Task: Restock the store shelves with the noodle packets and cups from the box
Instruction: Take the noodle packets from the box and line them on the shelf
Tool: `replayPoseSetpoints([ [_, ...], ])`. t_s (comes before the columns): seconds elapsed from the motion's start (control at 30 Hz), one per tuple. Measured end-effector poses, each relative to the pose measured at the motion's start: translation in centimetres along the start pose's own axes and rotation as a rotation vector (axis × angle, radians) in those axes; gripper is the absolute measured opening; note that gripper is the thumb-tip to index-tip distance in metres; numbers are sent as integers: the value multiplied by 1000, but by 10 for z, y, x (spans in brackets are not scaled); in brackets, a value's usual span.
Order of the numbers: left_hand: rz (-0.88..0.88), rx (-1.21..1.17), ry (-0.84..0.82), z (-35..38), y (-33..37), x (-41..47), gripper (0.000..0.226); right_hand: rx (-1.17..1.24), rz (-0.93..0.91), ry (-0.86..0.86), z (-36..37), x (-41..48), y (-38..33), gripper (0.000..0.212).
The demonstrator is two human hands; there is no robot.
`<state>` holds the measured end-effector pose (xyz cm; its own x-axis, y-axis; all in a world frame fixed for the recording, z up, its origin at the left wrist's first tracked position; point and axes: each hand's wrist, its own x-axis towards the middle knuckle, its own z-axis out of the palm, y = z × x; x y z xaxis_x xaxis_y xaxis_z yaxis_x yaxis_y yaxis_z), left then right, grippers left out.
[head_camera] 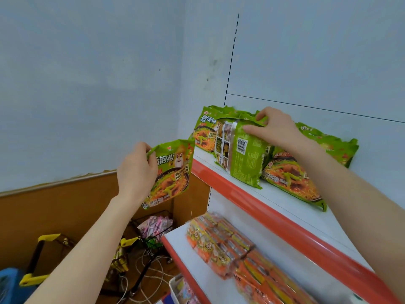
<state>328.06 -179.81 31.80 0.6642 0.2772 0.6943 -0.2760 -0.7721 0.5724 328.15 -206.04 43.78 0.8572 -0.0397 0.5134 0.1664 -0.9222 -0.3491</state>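
Note:
My left hand (133, 172) grips a green noodle packet (173, 172) by its upper left corner, holding it in the air just left of the top shelf (247, 194). My right hand (274, 126) pinches the top edge of another green packet (243, 159), which stands on the top shelf with its barcode side toward me. More green packets lean on that shelf: one (203, 130) behind on the left, others (293, 181) lying to the right. The box is not in view.
The shelf below holds rows of orange noodle packets (230, 244). Both shelves have red front edges. Down left, by a brown wall panel, stand wire baskets with yellow handles (48, 238), a basket of pink items (155, 224) and loose white cables (151, 273).

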Motion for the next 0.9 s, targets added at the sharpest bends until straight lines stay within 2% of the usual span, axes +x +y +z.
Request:
replayPoseSetpoints([
  [0.2,17,-35,-48,4,-9,6,19,-69,-36,-33,0,16,-11,31],
  [0.4,32,-124,-87,4,-25,22,16,-109,-24,-107,3,14,-8,48],
  [0.6,-7,-320,-51,1,-19,77,15,-32,9,-9,6,9,-8,40],
  [0.67,-41,-399,-80,9,-13,102,15,-13,1,28,7,5,-7,29],
  [0.73,-56,-501,-109,22,-5,126,10,28,-12,59,4,-1,-6,7],
  [0.8,-89,-601,-136,40,3,147,6,84,-4,79,-1,-7,-3,14],
  [0.9,-78,-624,-195,74,11,174,18,193,53,116,-9,-16,2,14],
])
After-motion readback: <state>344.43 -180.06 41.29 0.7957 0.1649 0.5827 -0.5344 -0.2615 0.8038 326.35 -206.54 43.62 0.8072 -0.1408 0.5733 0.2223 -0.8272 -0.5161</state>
